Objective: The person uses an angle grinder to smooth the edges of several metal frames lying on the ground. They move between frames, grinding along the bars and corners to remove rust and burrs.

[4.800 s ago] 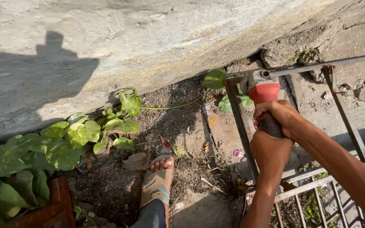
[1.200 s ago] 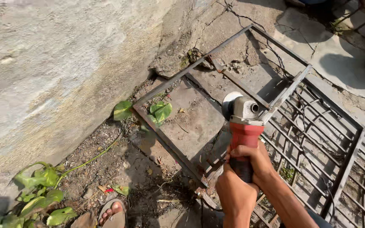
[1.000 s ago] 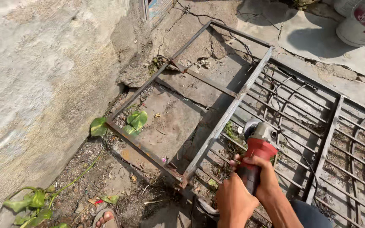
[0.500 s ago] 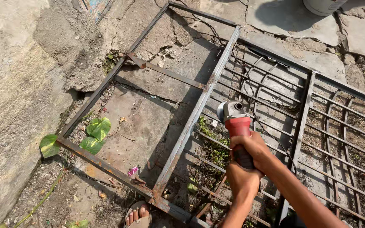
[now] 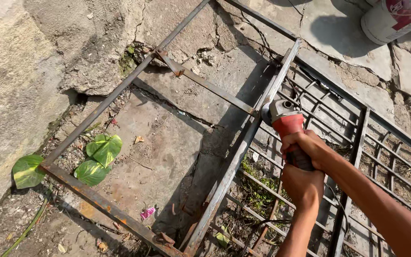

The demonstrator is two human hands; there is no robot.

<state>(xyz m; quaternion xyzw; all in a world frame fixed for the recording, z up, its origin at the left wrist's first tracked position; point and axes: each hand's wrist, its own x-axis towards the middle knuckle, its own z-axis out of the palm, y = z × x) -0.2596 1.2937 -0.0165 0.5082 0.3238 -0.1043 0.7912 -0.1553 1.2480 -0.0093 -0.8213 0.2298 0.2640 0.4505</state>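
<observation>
Head view: both hands clench a red angle grinder (image 5: 286, 124), the right hand (image 5: 305, 145) ahead of the left hand (image 5: 301, 183). Its long axis runs up-left from them, head touching the rusty metal gate frame (image 5: 236, 162) lying on cracked concrete ground (image 5: 167, 143).

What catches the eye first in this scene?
Both hands, the right hand above the left hand, grip a red angle grinder whose head meets a bar of the rusty metal frame lying on cracked concrete. Green leaves sprout at the left; a white bucket stands top right.
</observation>
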